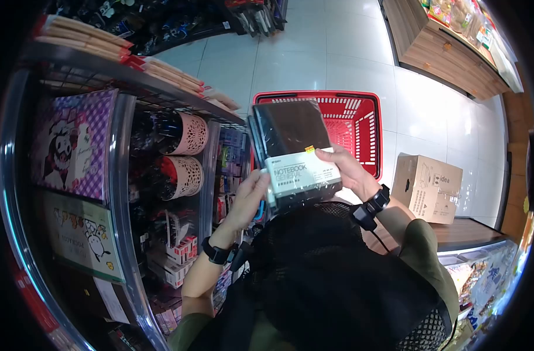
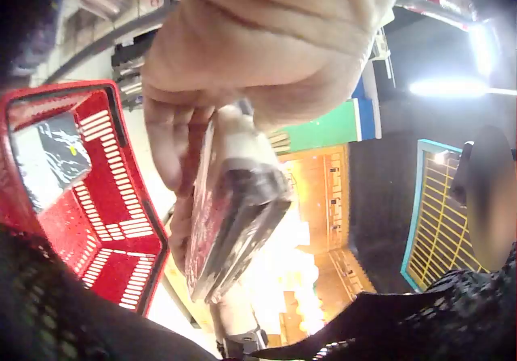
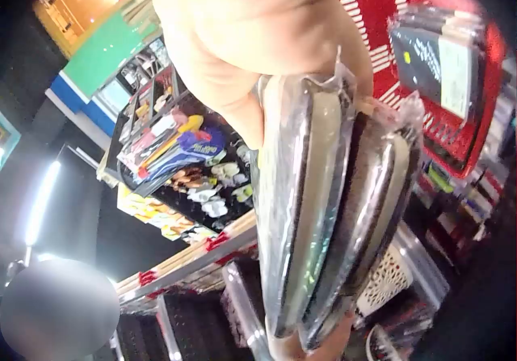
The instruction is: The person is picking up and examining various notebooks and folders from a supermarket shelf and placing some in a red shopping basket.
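Both hands hold plastic-wrapped notebooks [image 1: 302, 171] in front of the body. Their white band, printed "NOTEBOOK GENERAL", faces up, with a dark cover around it. My left hand [image 1: 248, 198] grips the left edge. On the right edge my right hand [image 1: 350, 169] has its thumb over the top, fingers underneath. Two wrapped notebooks [image 3: 303, 207] show edge-on, side by side, in the right wrist view. Beyond the hands, a red shopping basket [image 1: 372, 96] stands on the floor. More dark notebooks with white bands [image 3: 436, 62] lie inside it.
Shelving [image 1: 123, 193] with bags, boxes and cups runs close along the left. A cardboard box [image 1: 431, 187] sits on the floor at the right, and a wooden display counter [image 1: 448, 52] stands at the far right. Tiled floor [image 1: 293, 64] extends ahead.
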Demonstrator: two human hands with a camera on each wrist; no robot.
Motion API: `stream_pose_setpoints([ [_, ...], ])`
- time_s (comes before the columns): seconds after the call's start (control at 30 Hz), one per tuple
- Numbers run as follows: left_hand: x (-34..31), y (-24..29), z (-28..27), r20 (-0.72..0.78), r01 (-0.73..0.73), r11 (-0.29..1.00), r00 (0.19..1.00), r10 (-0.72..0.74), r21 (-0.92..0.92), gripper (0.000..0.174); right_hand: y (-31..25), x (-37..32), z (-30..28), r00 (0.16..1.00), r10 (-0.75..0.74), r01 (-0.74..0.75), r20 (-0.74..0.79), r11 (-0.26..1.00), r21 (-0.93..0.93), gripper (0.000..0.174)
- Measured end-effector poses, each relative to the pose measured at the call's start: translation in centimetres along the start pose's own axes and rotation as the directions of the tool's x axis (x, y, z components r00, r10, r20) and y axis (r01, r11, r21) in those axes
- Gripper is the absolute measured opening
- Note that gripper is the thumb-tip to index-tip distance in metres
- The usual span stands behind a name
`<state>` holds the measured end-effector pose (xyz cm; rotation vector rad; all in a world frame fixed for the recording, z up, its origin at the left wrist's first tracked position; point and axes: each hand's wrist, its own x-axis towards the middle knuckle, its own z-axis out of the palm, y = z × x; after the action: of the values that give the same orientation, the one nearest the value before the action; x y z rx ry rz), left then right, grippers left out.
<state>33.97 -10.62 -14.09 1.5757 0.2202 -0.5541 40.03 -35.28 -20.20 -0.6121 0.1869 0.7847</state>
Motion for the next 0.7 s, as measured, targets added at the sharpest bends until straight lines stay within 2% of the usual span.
stream_pose_setpoints([
  [0.03,0.7,-0.5,-0.1,0.067,0.012,0.988,0.998,-0.022,0.151,0.039,-0.3,0.3,-1.2,0.998,-0.013,0.013,-0.054,1.000,-0.010,0.047],
  [0.07,0.9,-0.8,0.1,0.041,0.006,0.985,0.999,-0.013,0.171,0.040,-0.5,0.7,-2.7,0.991,-0.058,0.050,-0.122,0.996,-0.071,0.047],
  [0.1,1.0,-1.3,-0.2,0.031,-0.068,0.965,0.998,0.062,0.254,0.044,-1.0,1.0,-3.7,0.972,-0.113,0.084,-0.204,0.985,-0.149,0.048],
  [0.17,0.9,-0.7,-0.4,0.000,-0.062,0.991,0.998,0.062,0.122,0.041,-1.6,1.8,-7.0,0.927,-0.206,0.093,-0.314,0.936,-0.339,0.050],
  [0.2,0.8,-0.8,-0.7,-0.005,-0.056,0.992,0.998,0.057,0.113,0.041,-1.7,2.3,-8.6,0.904,-0.236,0.087,-0.356,0.918,-0.387,0.051],
  [0.27,0.4,-1.4,-1.4,-0.119,0.012,0.999,0.993,-0.008,0.033,0.037,-1.3,3.8,-13.2,0.840,-0.296,0.040,-0.454,0.869,-0.494,0.050],
  [0.3,0.1,-1.7,-1.7,-0.129,0.016,1.000,0.992,-0.012,0.026,0.037,-1.1,4.4,-14.8,0.846,-0.287,0.030,-0.450,0.867,-0.497,0.050],
  [0.37,-0.7,-2.7,-2.1,-0.212,0.064,0.997,0.976,-0.054,0.041,0.034,-0.7,5.4,-17.2,0.771,-0.344,-0.065,-0.536,0.795,-0.603,0.045],
  [0.43,-1.6,-3.8,-2.3,-0.242,0.086,0.996,0.967,-0.081,0.014,0.033,0.4,6.9,-19.8,0.759,-0.354,-0.069,-0.547,0.791,-0.608,0.044],
  [0.5,-2.6,-4.5,-2.3,-0.278,0.166,0.986,0.946,-0.166,-0.026,0.031,1.8,8.6,-22.6,0.739,-0.329,-0.083,-0.588,0.822,-0.564,0.043],
  [0.57,-3.4,-5.1,-2.4,-0.305,0.177,0.984,0.935,-0.179,-0.035,0.031,3.7,10.6,-25.1,0.720,-0.315,-0.096,-0.618,0.838,-0.538,0.043],
  [0.63,-4.1,-5.6,-2.6,-0.329,0.172,0.984,0.927,-0.180,-0.053,0.031,4.8,12.1,-25.6,0.689,-0.278,-0.010,-0.669,0.920,-0.392,0.044],
  [0.67,-4.4,-5.7,-2.5,-0.340,0.173,0.983,0.922,-0.182,-0.057,0.031,5.2,12.7,-25.9,0.664,-0.231,-0.066,-0.711,0.929,-0.363,0.048],
  [0.7,-4.8,-5.8,-2.6,-0.358,0.186,0.980,0.912,-0.201,-0.076,0.031,6.1,13.4,-27.3,0.673,-0.225,-0.071,-0.705,0.929,-0.364,0.048],
])
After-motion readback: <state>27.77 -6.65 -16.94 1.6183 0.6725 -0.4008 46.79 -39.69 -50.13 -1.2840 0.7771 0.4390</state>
